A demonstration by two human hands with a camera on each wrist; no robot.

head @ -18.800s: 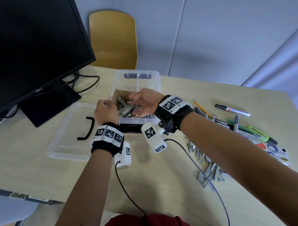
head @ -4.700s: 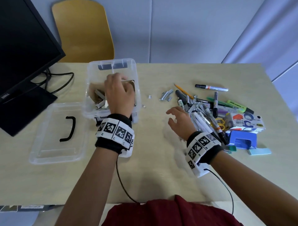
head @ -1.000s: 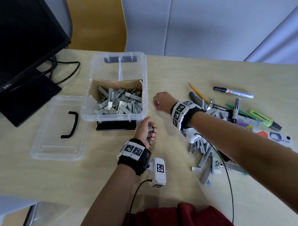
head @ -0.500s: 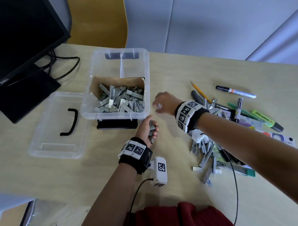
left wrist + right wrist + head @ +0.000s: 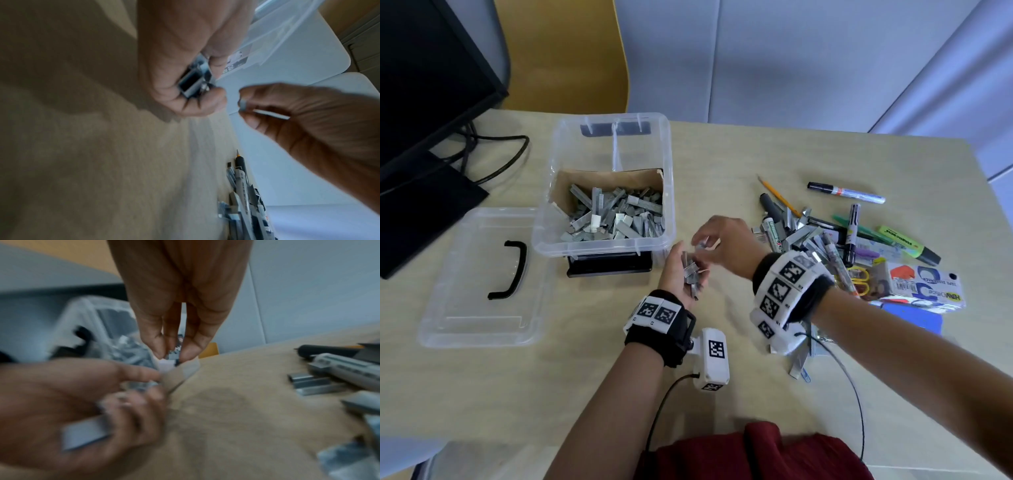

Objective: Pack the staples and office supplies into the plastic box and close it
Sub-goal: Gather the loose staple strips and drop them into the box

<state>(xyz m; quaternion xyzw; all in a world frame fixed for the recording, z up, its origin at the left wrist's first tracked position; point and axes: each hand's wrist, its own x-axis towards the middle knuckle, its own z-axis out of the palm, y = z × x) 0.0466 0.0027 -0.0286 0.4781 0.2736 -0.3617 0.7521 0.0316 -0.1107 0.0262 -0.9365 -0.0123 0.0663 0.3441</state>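
Observation:
The clear plastic box [image 5: 666,219] stands open on the table, its near half filled with grey staple strips [image 5: 616,216] in a cardboard liner. Just right of its near corner my left hand [image 5: 683,270] is cupped palm up and holds a bunch of staple strips [image 5: 193,81]. My right hand [image 5: 717,245] hovers right above it and pinches a small staple piece [image 5: 172,356] between thumb and fingertips. The box's clear lid [image 5: 479,284] with a black handle lies flat to the left.
A pile of pens, markers, a pencil and loose staple strips [image 5: 822,236] lies to the right, with a green highlighter [image 5: 907,245], a packaged tape dispenser [image 5: 924,284] and something blue [image 5: 914,320]. A black monitor [image 5: 424,85] with cables stands at the back left. A yellow chair [image 5: 571,54] is behind the table.
My right hand has come left and down over my left palm, with a small staple piece in its fingertips. The left hand has opened wider into a cup and stayed near the box's corner.

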